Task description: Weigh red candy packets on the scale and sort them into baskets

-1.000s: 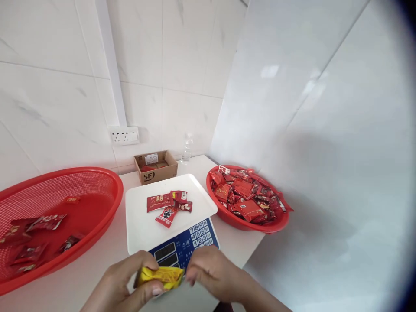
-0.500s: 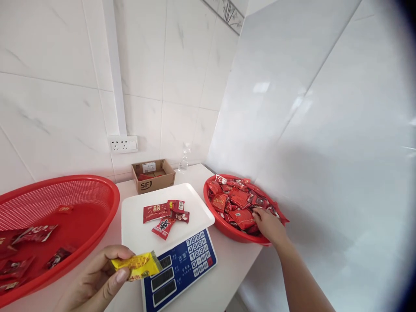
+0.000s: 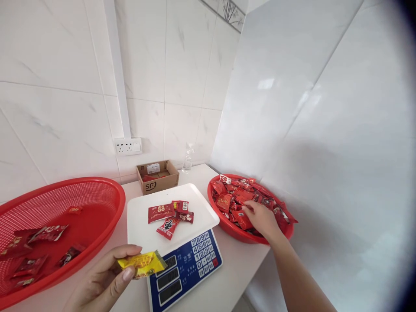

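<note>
packet (image 3: pixel 143 263), yellow, in left grip (image 3: pixel 105 277); right grip (image 3: pixel 262 220) at heaped basket (image 3: pixel 232 231)

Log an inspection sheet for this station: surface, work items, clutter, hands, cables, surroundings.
Surface: white table.
Work items: yellow packet in the left hand; four reddish packets on the digital scale's white pan; loose packets in the left red basket; heaped packets in the right red tub.
Clutter: SF cardboard box and clear bottle behind the scale.
Hands: left hand pinches the yellow packet; right hand at the heaped packets, grip unclear.
Cables: nothing seen.
Surroundings: tiled wall with socket; grey-white panel at right.
</note>
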The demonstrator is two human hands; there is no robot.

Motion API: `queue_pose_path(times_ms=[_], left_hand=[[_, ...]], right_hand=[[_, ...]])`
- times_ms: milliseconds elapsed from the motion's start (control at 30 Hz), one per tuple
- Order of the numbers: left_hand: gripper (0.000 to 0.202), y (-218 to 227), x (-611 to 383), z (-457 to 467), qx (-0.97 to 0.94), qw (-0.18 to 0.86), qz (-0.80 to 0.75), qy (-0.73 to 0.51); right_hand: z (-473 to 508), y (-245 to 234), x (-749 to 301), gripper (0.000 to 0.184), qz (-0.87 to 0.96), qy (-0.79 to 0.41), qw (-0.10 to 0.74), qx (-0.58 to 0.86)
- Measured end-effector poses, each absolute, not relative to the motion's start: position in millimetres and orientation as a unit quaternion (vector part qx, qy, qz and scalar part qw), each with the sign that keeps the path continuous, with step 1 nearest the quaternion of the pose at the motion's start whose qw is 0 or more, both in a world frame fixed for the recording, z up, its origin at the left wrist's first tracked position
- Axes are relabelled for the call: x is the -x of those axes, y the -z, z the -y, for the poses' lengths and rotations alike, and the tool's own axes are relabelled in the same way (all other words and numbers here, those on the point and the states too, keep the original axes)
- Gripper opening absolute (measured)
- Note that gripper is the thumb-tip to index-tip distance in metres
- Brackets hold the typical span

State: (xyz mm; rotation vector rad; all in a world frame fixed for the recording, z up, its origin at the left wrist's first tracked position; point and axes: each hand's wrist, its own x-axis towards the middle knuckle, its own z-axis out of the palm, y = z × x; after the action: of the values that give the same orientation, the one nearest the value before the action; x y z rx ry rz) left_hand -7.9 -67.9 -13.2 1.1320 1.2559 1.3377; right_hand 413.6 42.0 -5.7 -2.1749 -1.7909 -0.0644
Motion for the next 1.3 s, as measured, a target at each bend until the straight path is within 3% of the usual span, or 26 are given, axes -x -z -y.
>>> queue_pose_path(times_ms=[100, 233, 667, 700, 833, 900, 1133, 1300], left_hand=[[0.037, 10, 7, 69, -0.471, 0.470, -0.514, -0.542], [0.036, 7, 7, 70, -0.471, 0.472, -0.519, -0.535], [0.033, 16, 12, 64, -0.490, 0.451, -0.522, -0.534], [0.033, 15, 11, 64, -0.493, 0.450, -0.523, -0.531], [0.033, 10, 7, 65, -0.501, 0.440, -0.526, -0.528], [0.032, 9, 6, 65, -0.499, 0.437, -0.530, -0.529], [0.031, 15, 12, 63, -0.520, 0.432, -0.529, -0.514], [0.034, 16, 13, 61, -0.519, 0.440, -0.528, -0.509]], right_hand=[[-56, 7, -393, 0.029, 0.652, -0.022, 0.122, 0.748], [-65, 15, -383, 0.017, 0.669, -0.037, 0.153, 0.726], [-61, 21, -407, 0.035, 0.518, -0.014, 0.508, 0.688], [-62, 21, -407, 0.036, 0.533, -0.033, 0.496, 0.685], [-64, 24, -403, 0.036, 0.622, -0.087, 0.295, 0.720], [-65, 26, -400, 0.034, 0.634, -0.083, 0.239, 0.731], [-67, 29, -396, 0.027, 0.658, -0.089, 0.182, 0.726], [-65, 23, -396, 0.030, 0.641, -0.085, 0.240, 0.724]])
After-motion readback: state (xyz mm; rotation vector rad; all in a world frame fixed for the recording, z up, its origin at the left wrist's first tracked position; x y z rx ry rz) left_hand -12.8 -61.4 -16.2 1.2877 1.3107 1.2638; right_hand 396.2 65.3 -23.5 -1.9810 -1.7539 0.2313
